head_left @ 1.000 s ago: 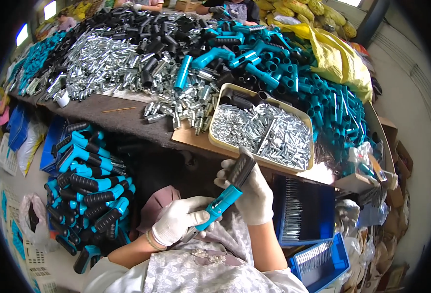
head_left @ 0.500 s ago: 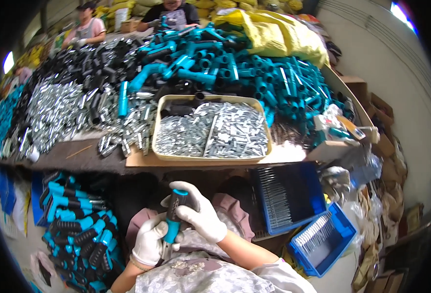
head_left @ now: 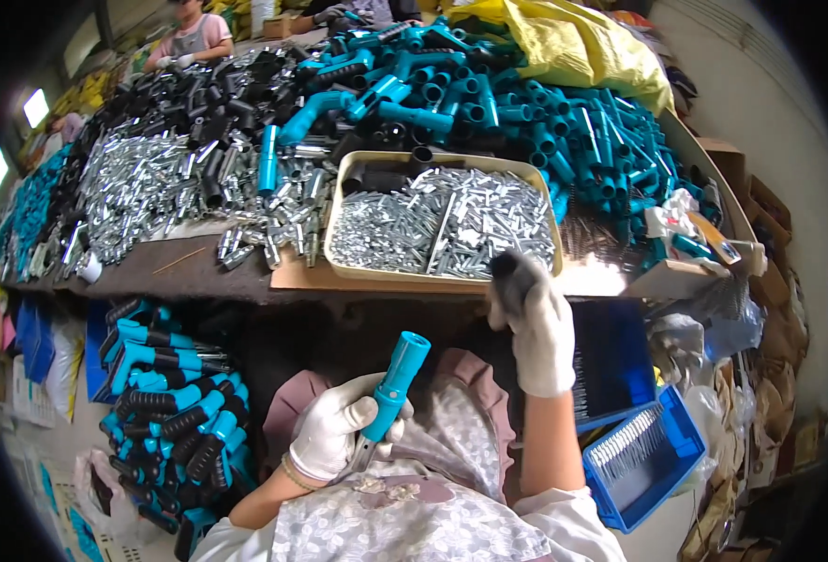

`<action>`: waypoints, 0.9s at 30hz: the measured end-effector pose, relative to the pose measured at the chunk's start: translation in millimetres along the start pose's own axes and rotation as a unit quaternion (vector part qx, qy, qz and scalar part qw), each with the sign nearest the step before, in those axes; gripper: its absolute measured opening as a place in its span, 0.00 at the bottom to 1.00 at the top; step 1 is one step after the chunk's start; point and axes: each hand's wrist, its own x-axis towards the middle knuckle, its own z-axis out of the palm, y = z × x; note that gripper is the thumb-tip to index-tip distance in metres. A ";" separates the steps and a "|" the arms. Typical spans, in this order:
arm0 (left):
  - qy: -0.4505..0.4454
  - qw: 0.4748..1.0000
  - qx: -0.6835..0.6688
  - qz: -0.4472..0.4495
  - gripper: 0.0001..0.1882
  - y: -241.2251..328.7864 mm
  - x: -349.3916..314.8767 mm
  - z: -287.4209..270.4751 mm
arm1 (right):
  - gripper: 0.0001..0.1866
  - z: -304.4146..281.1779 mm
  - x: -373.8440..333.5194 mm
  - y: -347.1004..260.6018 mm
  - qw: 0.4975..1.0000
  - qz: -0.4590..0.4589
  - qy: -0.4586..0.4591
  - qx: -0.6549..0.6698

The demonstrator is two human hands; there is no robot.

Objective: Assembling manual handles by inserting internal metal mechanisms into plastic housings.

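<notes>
My left hand (head_left: 331,429), in a white glove, is closed round a teal tubular handle (head_left: 398,377) in front of my lap. The handle's open end points up and away, and a metal piece (head_left: 364,453) sticks out of its lower end. My right hand (head_left: 541,342), also gloved, is raised to the right with its fingers round a black tubular sleeve (head_left: 517,273), blurred by motion. It is in front of the right corner of a cream tray (head_left: 414,273) of small metal parts, which stands on the table.
Heaps of teal tubes (head_left: 564,136), black sleeves (head_left: 156,98) and silver metal parts (head_left: 137,183) cover the table. Finished-looking teal and black handles (head_left: 175,421) are piled at lower left. Blue bins (head_left: 681,450) with rows of metal pieces stand at right. Two people (head_left: 198,37) work across the table.
The black sleeve has come away from the teal handle. My right hand has carried it up and right towards the tray, while my left hand keeps the handle, now tilted right.
</notes>
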 end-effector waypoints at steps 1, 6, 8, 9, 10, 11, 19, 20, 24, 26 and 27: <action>0.007 1.000 0.000 0.007 0.38 1.2 0.1 -4.9 | 0.24 -6.1 -5.7 -8.4 0.993 0.075 -0.072 -0.060; 0.000 0.996 0.087 -0.022 0.37 1.7 -1.4 -2.3 | 0.15 18.9 -5.6 -13.3 0.970 0.034 -0.106 -0.218; -0.020 0.995 0.091 -0.039 0.36 2.1 -3.0 2.4 | 0.17 32.1 -9.7 -7.0 0.971 0.028 -0.094 -0.218; -0.033 0.995 0.088 -0.044 0.36 2.0 -3.5 2.9 | 0.17 33.8 -12.0 -3.8 0.971 0.052 -0.120 -0.200; -0.038 0.995 0.082 -0.046 0.35 4.2 -3.8 5.7 | 0.16 34.5 -12.6 -3.3 0.967 0.056 -0.134 -0.211; -0.036 0.995 0.083 -0.045 0.35 4.1 -4.7 3.3 | 0.16 33.2 -12.2 -3.3 0.967 0.056 -0.135 -0.209; -0.026 0.993 0.092 -0.065 0.34 -0.3 2.2 1.7 | 0.24 13.1 -1.9 -12.4 0.967 0.050 -0.173 -0.179; -0.019 0.994 0.077 -0.075 0.33 -1.7 3.0 3.1 | 0.25 20.1 -3.5 -3.1 0.972 0.029 -0.159 -0.173; 0.011 0.997 -0.038 -0.071 0.27 -11.2 8.6 1.3 | 0.25 35.1 -26.5 12.9 0.941 -0.044 -0.236 -0.239; -0.013 0.997 -0.010 -0.071 0.25 -12.3 14.7 -4.5 | 0.33 44.8 -50.9 29.9 0.973 -0.014 -0.172 -0.151; -0.019 0.997 0.047 -0.065 0.26 -7.5 10.4 -1.1 | 0.33 42.1 -53.2 33.7 0.967 -0.058 -0.176 -0.173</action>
